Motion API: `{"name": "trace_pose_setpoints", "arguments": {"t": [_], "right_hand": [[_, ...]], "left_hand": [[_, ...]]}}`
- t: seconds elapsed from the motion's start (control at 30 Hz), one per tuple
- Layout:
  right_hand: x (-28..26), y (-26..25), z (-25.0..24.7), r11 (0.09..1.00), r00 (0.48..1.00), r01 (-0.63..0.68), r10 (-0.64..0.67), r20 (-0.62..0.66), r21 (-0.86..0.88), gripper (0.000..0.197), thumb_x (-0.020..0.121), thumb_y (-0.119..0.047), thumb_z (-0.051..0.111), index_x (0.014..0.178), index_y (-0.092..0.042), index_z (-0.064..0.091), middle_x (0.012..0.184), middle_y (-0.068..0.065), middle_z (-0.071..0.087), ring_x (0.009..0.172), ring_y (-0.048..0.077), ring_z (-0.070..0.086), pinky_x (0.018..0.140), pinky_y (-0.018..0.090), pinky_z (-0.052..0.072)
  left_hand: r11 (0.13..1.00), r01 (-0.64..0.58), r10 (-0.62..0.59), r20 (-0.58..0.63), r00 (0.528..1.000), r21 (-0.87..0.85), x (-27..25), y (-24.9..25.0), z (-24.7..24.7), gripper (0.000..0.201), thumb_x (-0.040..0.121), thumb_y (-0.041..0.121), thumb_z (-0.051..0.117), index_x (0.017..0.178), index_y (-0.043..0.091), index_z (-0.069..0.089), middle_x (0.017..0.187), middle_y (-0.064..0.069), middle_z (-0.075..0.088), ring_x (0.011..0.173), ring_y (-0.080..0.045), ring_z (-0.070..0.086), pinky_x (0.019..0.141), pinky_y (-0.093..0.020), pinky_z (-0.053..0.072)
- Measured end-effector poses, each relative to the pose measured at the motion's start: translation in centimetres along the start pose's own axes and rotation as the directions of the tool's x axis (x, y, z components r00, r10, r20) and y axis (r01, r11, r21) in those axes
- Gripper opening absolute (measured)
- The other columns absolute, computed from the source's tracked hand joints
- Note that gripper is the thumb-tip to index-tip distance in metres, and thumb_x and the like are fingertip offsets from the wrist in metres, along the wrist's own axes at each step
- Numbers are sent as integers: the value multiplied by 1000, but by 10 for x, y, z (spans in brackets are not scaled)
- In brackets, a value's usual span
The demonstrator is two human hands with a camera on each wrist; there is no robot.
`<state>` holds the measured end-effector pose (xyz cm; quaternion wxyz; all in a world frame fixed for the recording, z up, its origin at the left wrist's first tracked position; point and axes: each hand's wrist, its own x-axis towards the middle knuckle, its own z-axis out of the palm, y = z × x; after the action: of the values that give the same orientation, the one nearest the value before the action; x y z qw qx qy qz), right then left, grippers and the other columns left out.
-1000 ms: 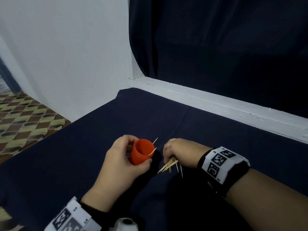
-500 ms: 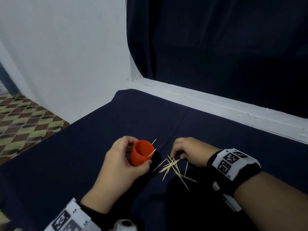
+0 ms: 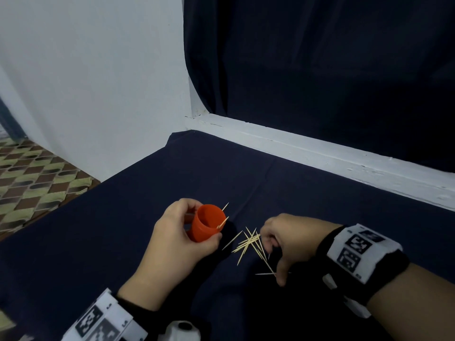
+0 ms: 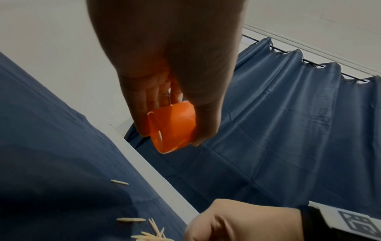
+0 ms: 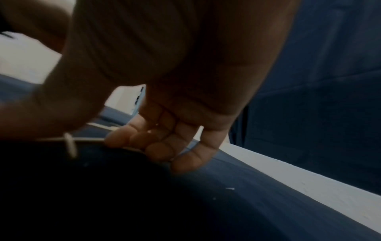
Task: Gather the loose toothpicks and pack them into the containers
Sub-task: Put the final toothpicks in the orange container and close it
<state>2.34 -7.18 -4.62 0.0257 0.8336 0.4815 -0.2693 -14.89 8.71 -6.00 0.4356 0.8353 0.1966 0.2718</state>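
Note:
My left hand (image 3: 204,221) grips a small orange cup (image 3: 200,236), tilted with its mouth toward the right. Two toothpicks (image 3: 222,222) stick out past its rim. In the left wrist view the cup (image 4: 172,128) sits between my thumb and fingers. A loose pile of toothpicks (image 3: 248,242) lies on the dark blue cloth just right of the cup. My right hand (image 3: 272,257) is spread over the pile's right side, fingertips (image 5: 158,151) touching the cloth, thumb down on a single toothpick (image 3: 264,273). It holds nothing.
The dark blue cloth (image 3: 270,188) covers the table. A white ledge (image 3: 344,156) and a dark curtain (image 3: 320,70) run along the back. The table edge drops at the left to a patterned floor (image 3: 29,183). A white object (image 3: 182,331) pokes in at the bottom.
One second ago my right hand held a bundle of toothpicks; it let them fall onto the cloth and now rests spread over them, a little further right. The cup has stayed put.

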Motion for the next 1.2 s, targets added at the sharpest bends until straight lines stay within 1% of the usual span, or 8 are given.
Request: {"name": "trace_pose_setpoints", "arguments": {"t": [0.27, 0.43, 0.63, 0.7, 0.77, 0.93, 1.07, 1.2], "right_hand": [[-3, -8, 5, 997, 998, -46, 49, -41, 68, 4, 76, -24, 74, 77, -20, 73, 65, -14, 61, 63, 3, 56, 58, 21, 45], [6, 1, 6, 957, 945, -181, 234, -230, 228, 11, 80, -22, 67, 73, -14, 66, 80, 0, 67, 75, 17, 64, 68, 31, 54], [11, 0, 12, 805, 856, -410, 502, -123, 429, 31, 89, -31, 62, 68, -8, 60, 57, 6, 57, 48, 20, 58, 53, 25, 49], [17, -9, 12, 813, 850, -422, 509, -137, 401, 30, 94, -35, 54, 84, -8, 63, 63, 5, 50, 65, 24, 63, 59, 26, 49], [24, -20, 12, 810, 841, -422, 517, -157, 408, 30, 92, -33, 58, 75, -8, 56, 67, 5, 49, 81, 27, 64, 63, 26, 47], [37, -40, 8, 805, 807, -471, 558, -193, 360, 25, 89, -23, 64, 72, -10, 51, 78, 2, 57, 84, 20, 61, 63, 25, 44], [32, -42, 5, 767, 799, -462, 578, -165, 445, 35, 94, -36, 57, 108, -5, 59, 110, 9, 62, 99, 25, 61, 72, 27, 44], [28, -48, 7, 813, 853, -438, 510, -107, 384, 46, 74, -46, 77, 91, -11, 53, 93, 3, 58, 85, 19, 58, 68, 27, 45]], "left_hand": [[1000, -1, 1, -6, 1000, 8, -1, 0, 0, 44, 59, 23, 86, 90, 34, 56, 99, 14, 59, 89, 5, 58, 70, -12, 48], [1000, 2, -2, -16, 1000, 1, -2, 0, -1, 45, 60, 22, 87, 91, 33, 57, 99, 13, 59, 90, 0, 60, 72, -17, 50], [1000, -1, 2, -17, 1000, 5, -3, 1, -2, 44, 59, 23, 86, 91, 33, 57, 99, 13, 59, 89, 2, 59, 70, -15, 49], [1000, -4, 4, -16, 1000, 3, -3, 1, -2, 45, 59, 23, 86, 91, 33, 57, 100, 14, 59, 89, 2, 59, 69, -13, 48], [1000, -4, 4, -15, 1000, 0, -3, 2, -1, 45, 59, 23, 86, 91, 33, 57, 100, 14, 59, 89, 2, 59, 69, -13, 49], [1000, -1, 1, -20, 1000, -11, -6, 1, -2, 45, 59, 23, 86, 91, 33, 57, 99, 14, 59, 89, 1, 60, 70, -14, 50], [1000, 2, -3, -14, 1000, -21, -8, 0, -2, 44, 59, 22, 86, 90, 34, 57, 99, 14, 59, 91, 0, 60, 72, -16, 51], [1000, -1, 1, -19, 1000, -27, -8, 0, -2, 44, 59, 21, 85, 90, 33, 57, 99, 11, 60, 90, 1, 59, 73, -15, 51]]}}
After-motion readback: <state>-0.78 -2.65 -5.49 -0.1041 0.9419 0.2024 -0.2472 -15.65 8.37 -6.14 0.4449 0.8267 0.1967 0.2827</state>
